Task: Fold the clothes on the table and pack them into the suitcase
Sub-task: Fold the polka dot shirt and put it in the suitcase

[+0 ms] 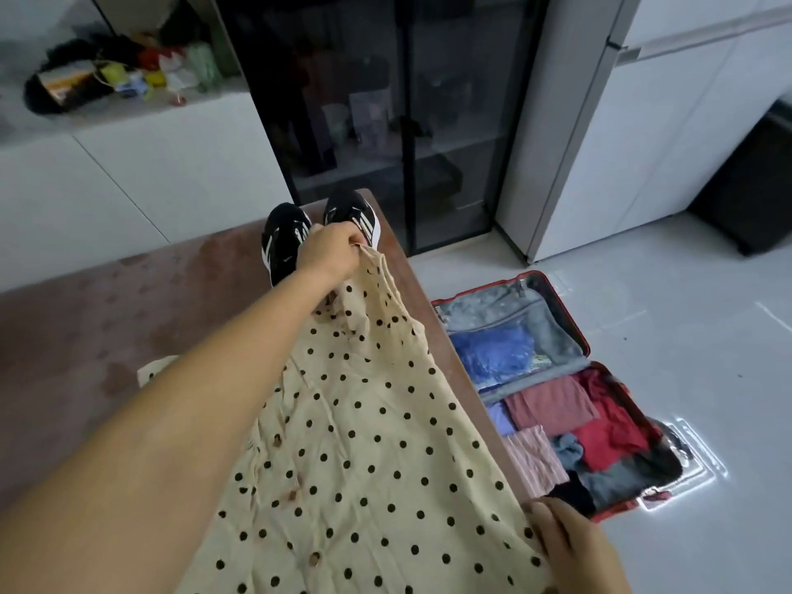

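The left arm reaches far forward, and the left hand (332, 255) pinches the far end of the thin cream-yellow garment with black dots (364, 443), lifting it. The right hand (570, 546) grips its near edge, fingers close together. The wrinkled garment lies lengthwise on the brown table (128, 302), pointing to black sneakers (287, 242), beside the open red suitcase (484, 287).
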